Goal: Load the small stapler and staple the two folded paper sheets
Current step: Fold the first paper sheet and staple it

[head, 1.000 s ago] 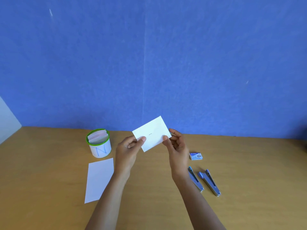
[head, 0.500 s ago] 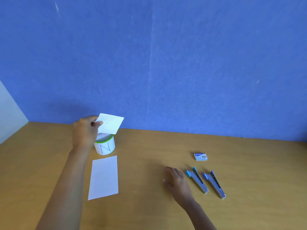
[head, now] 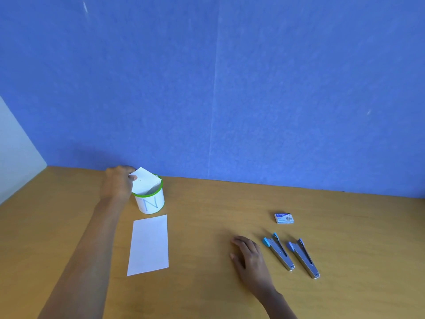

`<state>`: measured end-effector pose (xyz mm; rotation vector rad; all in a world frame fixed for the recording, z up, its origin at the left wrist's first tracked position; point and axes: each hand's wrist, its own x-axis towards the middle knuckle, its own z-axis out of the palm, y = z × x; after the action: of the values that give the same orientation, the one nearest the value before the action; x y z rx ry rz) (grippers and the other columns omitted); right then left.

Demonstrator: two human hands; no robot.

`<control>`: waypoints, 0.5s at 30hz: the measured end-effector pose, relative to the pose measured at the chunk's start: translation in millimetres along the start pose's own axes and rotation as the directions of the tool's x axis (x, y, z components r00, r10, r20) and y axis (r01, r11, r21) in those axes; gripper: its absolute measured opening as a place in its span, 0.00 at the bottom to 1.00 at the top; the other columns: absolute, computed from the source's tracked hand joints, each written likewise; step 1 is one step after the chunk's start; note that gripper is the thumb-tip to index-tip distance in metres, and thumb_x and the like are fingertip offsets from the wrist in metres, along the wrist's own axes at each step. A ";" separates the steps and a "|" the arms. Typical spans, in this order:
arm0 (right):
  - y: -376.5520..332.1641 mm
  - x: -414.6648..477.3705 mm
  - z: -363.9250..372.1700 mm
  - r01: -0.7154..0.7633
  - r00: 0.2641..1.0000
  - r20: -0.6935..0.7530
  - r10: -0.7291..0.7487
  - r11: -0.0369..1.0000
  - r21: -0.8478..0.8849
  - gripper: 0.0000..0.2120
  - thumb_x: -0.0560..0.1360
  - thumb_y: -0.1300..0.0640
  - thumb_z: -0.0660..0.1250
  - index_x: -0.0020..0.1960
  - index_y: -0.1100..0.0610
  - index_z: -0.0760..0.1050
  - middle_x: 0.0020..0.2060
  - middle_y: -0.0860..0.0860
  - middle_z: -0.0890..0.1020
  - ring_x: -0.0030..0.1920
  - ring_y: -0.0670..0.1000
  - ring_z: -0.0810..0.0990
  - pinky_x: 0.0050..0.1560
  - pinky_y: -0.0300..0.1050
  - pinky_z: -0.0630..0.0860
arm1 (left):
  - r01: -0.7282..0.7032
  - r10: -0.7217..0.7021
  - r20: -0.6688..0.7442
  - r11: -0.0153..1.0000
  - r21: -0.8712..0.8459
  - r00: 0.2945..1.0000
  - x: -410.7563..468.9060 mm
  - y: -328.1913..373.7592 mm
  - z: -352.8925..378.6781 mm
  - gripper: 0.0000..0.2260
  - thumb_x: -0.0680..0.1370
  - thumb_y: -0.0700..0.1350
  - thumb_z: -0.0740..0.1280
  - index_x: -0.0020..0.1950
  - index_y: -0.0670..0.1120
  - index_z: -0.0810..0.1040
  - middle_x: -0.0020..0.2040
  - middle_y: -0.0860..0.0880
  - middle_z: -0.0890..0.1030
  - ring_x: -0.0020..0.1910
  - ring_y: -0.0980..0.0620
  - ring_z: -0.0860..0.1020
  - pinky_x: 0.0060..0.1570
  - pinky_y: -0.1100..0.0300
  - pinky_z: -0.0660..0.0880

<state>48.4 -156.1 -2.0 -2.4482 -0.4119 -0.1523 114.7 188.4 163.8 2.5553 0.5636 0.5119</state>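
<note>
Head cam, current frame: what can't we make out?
Head view: contents of the white cup, covered by the folded paper the left hand pinches over it.
Head view: the small dark mark on that paper, too small to call a staple.
Head view: whether the light-blue stapler or the purple-blue stapler holds staples; too small.
Head view: print on the staple box; too small.

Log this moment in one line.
left hand: pinches folded white paper in green-rimmed white cup | right hand: flat on wooden table
</note>
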 end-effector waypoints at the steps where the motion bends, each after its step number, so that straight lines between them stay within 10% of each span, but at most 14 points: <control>1: 0.6 -0.3 0.4 0.002 1.000 -0.001 -0.002 1.000 0.000 0.16 0.76 0.55 0.65 0.63 0.54 0.74 0.62 0.45 0.74 0.63 0.47 0.70 0.64 0.33 0.60 | 0.005 -0.005 0.010 1.000 0.000 1.000 0.4 -0.2 2.0 0.08 0.75 0.31 0.65 0.48 0.38 0.82 0.47 0.37 0.82 0.45 0.41 0.74 0.40 0.56 0.68; 15: 5.4 -1.2 1.9 0.020 1.000 0.000 -0.020 1.000 0.001 0.16 0.77 0.53 0.64 0.65 0.53 0.73 0.64 0.44 0.72 0.65 0.44 0.67 0.66 0.34 0.61 | -0.023 0.002 0.126 0.987 0.161 0.992 25.2 13.1 1.6 0.07 0.73 0.31 0.64 0.47 0.36 0.81 0.50 0.34 0.79 0.50 0.35 0.78 0.48 0.49 0.75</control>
<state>49.1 -159.2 -6.8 -2.4440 -0.4370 -0.1608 140.6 189.1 175.6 2.7232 0.5648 0.3180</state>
